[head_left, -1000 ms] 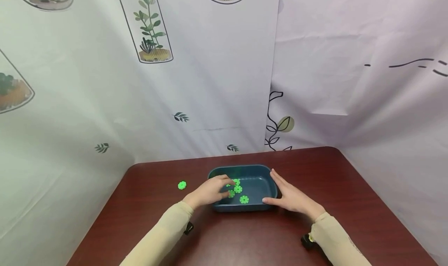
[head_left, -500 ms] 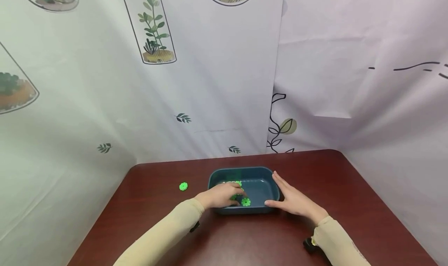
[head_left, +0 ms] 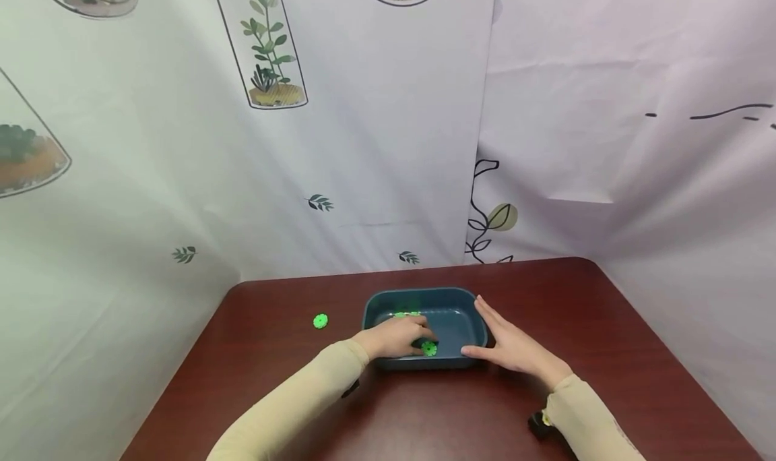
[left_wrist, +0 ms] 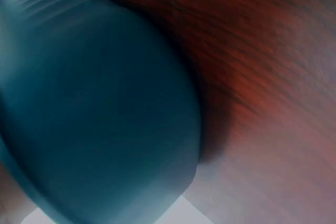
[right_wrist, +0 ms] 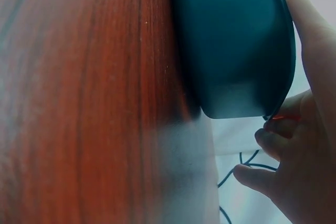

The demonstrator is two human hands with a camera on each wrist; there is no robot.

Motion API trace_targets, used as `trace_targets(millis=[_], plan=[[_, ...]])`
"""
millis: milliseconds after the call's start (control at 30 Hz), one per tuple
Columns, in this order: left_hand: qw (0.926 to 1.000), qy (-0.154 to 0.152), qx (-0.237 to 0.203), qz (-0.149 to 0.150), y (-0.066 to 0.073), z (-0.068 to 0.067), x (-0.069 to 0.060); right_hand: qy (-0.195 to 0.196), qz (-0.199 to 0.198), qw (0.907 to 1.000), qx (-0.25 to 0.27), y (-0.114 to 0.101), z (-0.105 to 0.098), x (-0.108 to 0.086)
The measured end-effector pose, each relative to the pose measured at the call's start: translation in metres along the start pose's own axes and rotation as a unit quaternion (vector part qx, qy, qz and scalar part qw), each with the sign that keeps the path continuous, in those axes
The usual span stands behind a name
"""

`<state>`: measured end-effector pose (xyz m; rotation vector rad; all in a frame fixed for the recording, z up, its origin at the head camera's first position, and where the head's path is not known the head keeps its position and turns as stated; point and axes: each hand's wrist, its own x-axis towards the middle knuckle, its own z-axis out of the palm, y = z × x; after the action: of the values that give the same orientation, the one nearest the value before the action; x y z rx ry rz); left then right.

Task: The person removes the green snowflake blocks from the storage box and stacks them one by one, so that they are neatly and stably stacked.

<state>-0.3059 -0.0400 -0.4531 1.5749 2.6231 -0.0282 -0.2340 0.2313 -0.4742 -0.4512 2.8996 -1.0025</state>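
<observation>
Notched green disc [head_left: 430,349] in smooth blue tray [head_left: 445,363]; left hand [head_left: 395,337] curled, grip unclear; right hand [head_left: 515,348] spread alongside.

Left hand [head_left: 395,336] is kinda boxed in: near wall of the blue tray [head_left: 453,326] just on the person's side of its thumb, green flower piece [head_left: 430,348] at its fingertips. Room sideways though, over bare tray floor toward the right hand [head_left: 512,345].

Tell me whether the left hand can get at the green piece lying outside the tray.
Probably yes. The left hand is down in the tray and would first have to lift out, but the green piece lies uncovered on the table, with nothing visible between it and the tray.
</observation>
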Motion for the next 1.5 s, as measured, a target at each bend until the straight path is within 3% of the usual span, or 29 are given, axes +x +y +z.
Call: trace_targets(millis=[333,667,1067,1500], plan=[[0.9997,0.011,-0.023,-0.003,0.002,0.004,0.007,0.004,-0.001,1.0000,0.000,0.004,-0.002,-0.003],[0.9969,-0.010,-0.078,-0.001,-0.004,-0.003,0.011,0.006,0.000,0.9999,0.008,0.001,0.003,0.000],[0.9933,0.024,-0.109,-0.030,0.002,0.000,0.011,0.008,0.000,1.0000,-0.002,0.001,0.001,0.001],[0.9823,0.048,-0.181,-0.005,-0.006,-0.002,0.004,0.003,-0.001,1.0000,0.002,0.004,0.001,0.002]])
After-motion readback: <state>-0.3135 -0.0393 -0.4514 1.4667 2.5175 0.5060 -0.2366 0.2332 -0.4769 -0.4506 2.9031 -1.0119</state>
